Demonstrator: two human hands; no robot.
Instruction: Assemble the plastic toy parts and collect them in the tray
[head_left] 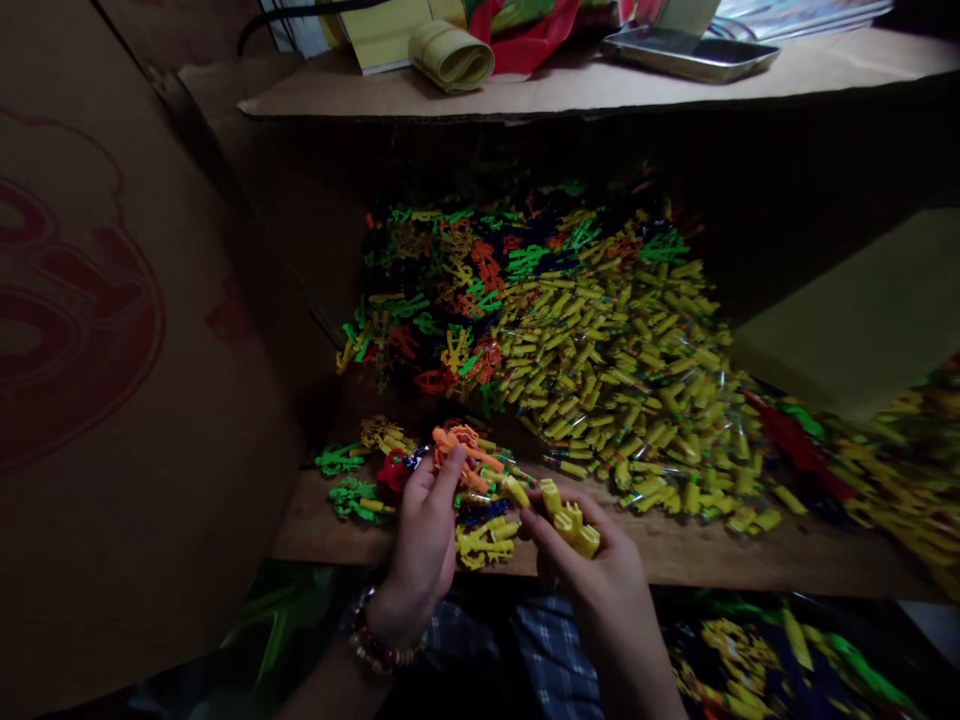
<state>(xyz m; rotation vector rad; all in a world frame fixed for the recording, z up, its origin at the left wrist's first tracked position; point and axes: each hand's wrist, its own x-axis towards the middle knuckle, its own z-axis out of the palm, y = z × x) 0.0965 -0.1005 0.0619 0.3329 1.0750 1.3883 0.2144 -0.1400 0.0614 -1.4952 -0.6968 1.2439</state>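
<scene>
Overhead, a pale flat shelf (555, 94) spans the dim nook beside a printed brown cardboard panel (112, 520). Near the front edge of the brown wooden tabletop (319, 530), the left hand (424, 530) pinches an orange openwork plastic piece (465, 440), while the right hand (604, 575) cups several small yellow plastic pieces (574, 525).

Our left hand (426, 525) pinches orange plastic (480, 460). Our right hand (600, 578) holds yellow pieces (571, 527), tubes (611, 375) heaped at its twelve o'clock.

hands: two, left hand (424, 530) and right hand (600, 575). orange figure (461, 452) held: at least one. yellow pieces (568, 522) held: at least three. rolled bundle (450, 58): one. metal tray (675, 62): one. heaped yellow tubes (615, 370): uncountable.
</scene>
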